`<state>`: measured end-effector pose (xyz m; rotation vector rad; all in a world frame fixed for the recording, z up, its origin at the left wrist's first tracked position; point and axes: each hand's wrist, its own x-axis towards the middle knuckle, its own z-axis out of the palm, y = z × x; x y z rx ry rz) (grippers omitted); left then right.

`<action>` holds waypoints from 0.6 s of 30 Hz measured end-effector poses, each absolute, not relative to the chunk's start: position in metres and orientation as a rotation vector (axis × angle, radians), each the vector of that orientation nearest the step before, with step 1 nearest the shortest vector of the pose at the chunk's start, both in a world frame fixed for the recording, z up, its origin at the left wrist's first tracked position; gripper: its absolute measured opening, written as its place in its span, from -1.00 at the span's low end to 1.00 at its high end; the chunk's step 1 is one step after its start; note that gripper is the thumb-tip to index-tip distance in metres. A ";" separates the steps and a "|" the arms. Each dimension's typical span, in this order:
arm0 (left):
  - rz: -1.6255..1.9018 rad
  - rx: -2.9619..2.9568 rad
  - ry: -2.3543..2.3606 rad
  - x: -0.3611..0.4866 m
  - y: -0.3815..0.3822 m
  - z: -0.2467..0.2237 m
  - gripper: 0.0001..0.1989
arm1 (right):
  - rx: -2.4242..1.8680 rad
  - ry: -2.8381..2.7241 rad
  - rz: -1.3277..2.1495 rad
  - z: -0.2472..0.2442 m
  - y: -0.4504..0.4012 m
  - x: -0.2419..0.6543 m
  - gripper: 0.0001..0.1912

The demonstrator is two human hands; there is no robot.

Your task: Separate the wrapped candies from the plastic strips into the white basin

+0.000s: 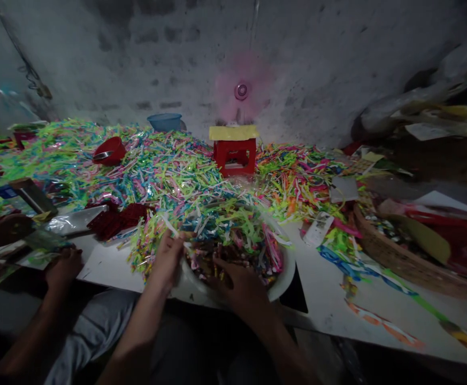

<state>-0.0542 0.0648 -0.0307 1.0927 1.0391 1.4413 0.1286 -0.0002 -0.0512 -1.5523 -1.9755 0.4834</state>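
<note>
A wide pale basin (pixel 289 270) in front of me holds a heap of thin, colourful plastic strips (pixel 253 227) and small dark brown pieces. At its left rim my left hand (pixel 169 259) is closed, pinching a white strip (pixel 171 224) that sticks up past the fingers. My right hand (pixel 241 283) reaches over the front rim into the basin, fingers apart among the brown pieces; nothing shows in its grasp, though the dim light blurs the fingertips. More strips with yellowish ends lie just left of the basin.
Strips are heaped along the wall, with a red bowl (pixel 109 151) and a blue basin (pixel 165 122) on them. A pink fan (pixel 241 92) spins above a red stool (pixel 235 155). A woven tray (pixel 410 262) stands right. A co-worker's hand (pixel 63 267) is at left.
</note>
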 end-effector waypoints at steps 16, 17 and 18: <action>0.906 1.937 1.679 -0.102 0.162 -0.041 -0.65 | -1.817 -2.049 0.211 -0.056 -0.002 0.124 -0.74; 0.937 1.905 1.678 -0.102 0.163 -0.042 -0.65 | -1.808 -2.040 0.255 -0.056 -0.001 0.125 -0.79; 0.982 1.868 1.676 -0.103 0.164 -0.041 -0.64 | -1.802 -2.031 0.307 -0.057 -0.001 0.126 -0.83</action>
